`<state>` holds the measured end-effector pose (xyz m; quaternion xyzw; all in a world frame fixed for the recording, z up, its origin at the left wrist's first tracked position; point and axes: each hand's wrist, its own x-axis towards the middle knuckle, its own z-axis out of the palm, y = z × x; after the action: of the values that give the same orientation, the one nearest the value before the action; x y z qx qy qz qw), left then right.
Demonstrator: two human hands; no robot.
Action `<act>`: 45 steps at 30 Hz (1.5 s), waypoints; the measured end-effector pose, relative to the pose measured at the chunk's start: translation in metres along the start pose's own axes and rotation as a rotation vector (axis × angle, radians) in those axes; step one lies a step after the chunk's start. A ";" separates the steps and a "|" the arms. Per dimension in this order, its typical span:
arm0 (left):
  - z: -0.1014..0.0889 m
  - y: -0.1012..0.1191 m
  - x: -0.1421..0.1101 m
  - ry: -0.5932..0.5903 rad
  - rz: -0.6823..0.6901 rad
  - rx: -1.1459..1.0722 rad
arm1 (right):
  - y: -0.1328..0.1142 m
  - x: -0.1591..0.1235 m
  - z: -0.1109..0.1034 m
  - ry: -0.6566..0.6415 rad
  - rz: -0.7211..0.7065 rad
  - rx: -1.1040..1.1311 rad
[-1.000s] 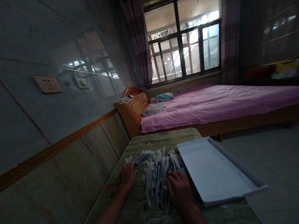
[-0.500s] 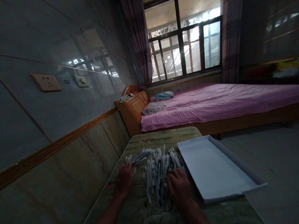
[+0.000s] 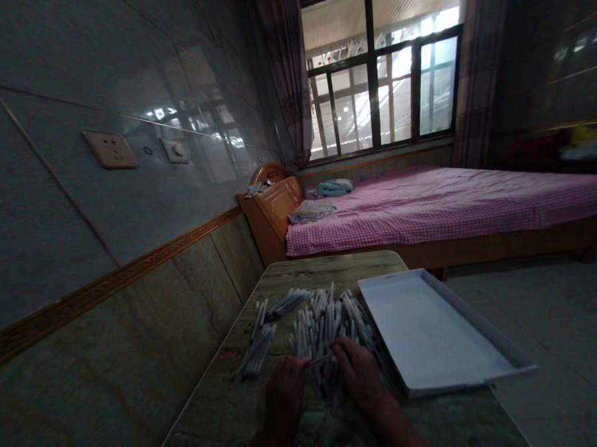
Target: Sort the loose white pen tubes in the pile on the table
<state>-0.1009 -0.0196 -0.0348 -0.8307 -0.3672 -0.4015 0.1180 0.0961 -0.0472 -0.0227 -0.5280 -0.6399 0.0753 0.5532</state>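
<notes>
A heap of several thin white sticks [image 3: 328, 318] lies in the middle of a marbled green table [image 3: 331, 268]. A smaller bundle of the same sticks [image 3: 257, 346] lies apart on the left side of the table. My left hand [image 3: 284, 391] and my right hand [image 3: 359, 374] rest close together at the near edge of the heap. Between them a single stick [image 3: 318, 362] is pinched, the fingers of both hands curled on it. The room is dim and the fingertips are hard to make out.
A shallow white tray [image 3: 434, 330] lies on the table's right side, overhanging the edge. A tiled wall with a socket [image 3: 110, 149] runs along the left. Beyond the table stands a bed with a pink checked cover [image 3: 437, 203] under a window.
My left hand has let go of the small bundle at the left and moved right to meet my right hand at the heap. The view has shifted slightly.
</notes>
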 end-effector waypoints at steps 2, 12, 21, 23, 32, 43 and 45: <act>-0.005 0.001 0.005 0.034 0.029 0.038 | -0.001 0.000 0.001 -0.024 0.012 0.002; -0.013 0.005 0.008 0.110 0.088 0.050 | -0.013 -0.001 0.002 -0.153 -0.075 0.074; -0.013 -0.001 0.001 -0.132 -0.166 -0.282 | -0.005 0.000 0.001 0.005 -0.150 0.069; -0.013 -0.002 0.000 -0.120 -0.270 -0.337 | -0.001 0.002 0.000 0.046 -0.116 0.064; -0.011 -0.002 0.004 -0.080 -0.527 -0.432 | 0.019 0.006 -0.004 0.192 -0.085 -0.210; -0.021 -0.003 0.016 0.180 -0.937 -0.781 | 0.017 0.008 -0.010 0.226 -0.056 -0.344; -0.023 -0.004 0.020 0.202 -1.005 -0.859 | 0.009 0.007 -0.011 0.205 -0.104 -0.294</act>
<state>-0.1093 -0.0178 -0.0053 -0.4902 -0.5040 -0.5941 -0.3909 0.1110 -0.0433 -0.0202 -0.5743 -0.6106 -0.1018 0.5357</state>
